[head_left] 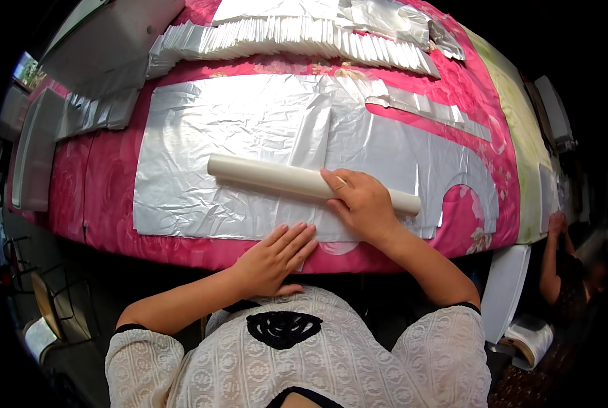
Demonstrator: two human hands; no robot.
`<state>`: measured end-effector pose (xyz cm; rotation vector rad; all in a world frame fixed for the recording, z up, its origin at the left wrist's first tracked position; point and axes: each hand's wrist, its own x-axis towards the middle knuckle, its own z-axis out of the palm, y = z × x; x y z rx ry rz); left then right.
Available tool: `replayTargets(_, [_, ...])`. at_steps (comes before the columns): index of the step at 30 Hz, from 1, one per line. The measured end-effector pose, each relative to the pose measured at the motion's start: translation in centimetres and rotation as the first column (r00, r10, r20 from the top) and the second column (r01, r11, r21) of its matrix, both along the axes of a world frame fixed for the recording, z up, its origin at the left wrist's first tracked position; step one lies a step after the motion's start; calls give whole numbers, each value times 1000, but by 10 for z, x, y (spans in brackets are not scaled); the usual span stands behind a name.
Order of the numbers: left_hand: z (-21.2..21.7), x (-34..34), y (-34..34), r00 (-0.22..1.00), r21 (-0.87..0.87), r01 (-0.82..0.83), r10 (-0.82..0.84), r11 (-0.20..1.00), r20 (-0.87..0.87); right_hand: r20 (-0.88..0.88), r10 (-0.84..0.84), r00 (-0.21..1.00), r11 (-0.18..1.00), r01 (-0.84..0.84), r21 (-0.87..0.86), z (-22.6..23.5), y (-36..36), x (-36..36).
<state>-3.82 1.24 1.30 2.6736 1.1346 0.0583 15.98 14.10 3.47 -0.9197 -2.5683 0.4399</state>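
Note:
A large silvery-white plastic sheet (195, 122) lies across the pink cloth, wrinkled at the left and smoother at the right, with strap-like ends and curved cut-outs on its right side. Across it lies a long cream-white tube (270, 175), tilted slightly down toward the right. My right hand (362, 204) grips this tube right of its middle, fingers and thumb closed over it. At the table's near edge my left hand (277, 257) lies flat, its fingers stretched out, the fingertips on the sheet's lower border and nothing held.
Behind the sheet runs a long row of folded silvery-white packets (283, 39), with more sheets (385, 20) beyond. White boxes (35, 149) stand at the left beside another folded stack (100, 112). At the far right, another person's arm (552, 272) reaches toward the table.

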Motion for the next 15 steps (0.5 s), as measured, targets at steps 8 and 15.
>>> replayTargets(8, [-20, 14, -11, 997, 196, -71, 78, 978, -30, 7, -378, 926, 917, 375, -133, 10, 49, 67])
replayTargets(15, [-18, 31, -24, 986, 195, -130, 148, 972, -80, -42, 137, 990, 990, -138, -23, 4, 6, 5])
